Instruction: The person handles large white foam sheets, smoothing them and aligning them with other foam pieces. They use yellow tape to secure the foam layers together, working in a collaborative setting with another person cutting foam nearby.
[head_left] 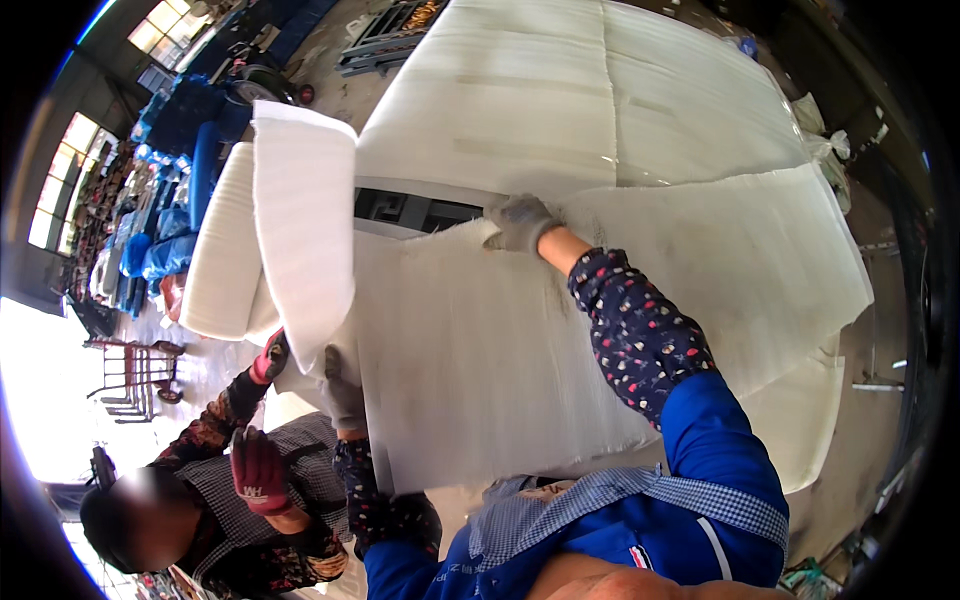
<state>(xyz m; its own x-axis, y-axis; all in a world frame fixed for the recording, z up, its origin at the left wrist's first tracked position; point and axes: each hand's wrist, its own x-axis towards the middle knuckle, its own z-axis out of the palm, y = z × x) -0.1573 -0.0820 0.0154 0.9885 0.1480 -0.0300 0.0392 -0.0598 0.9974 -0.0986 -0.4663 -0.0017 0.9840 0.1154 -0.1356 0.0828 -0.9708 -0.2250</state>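
Observation:
A thin white foam sheet spreads in front of me, semi-translucent, with a ragged far edge. My right hand, in a grey glove, is closed on that far edge with the thumb over it. Just beyond, a gap shows part of a dark panel with a geometric pattern. At the sheet's left edge, my left hand, also grey-gloved, has its fingers pointing away from me and appears to grip the edge; its fingertips are partly hidden. A raised white foam flap stands just past it.
A co-worker at lower left has one red-gloved hand by the flap and the other red-gloved hand raised. A thick white foam roll stands behind the flap. More white sheeting covers the far side. A cart stands left.

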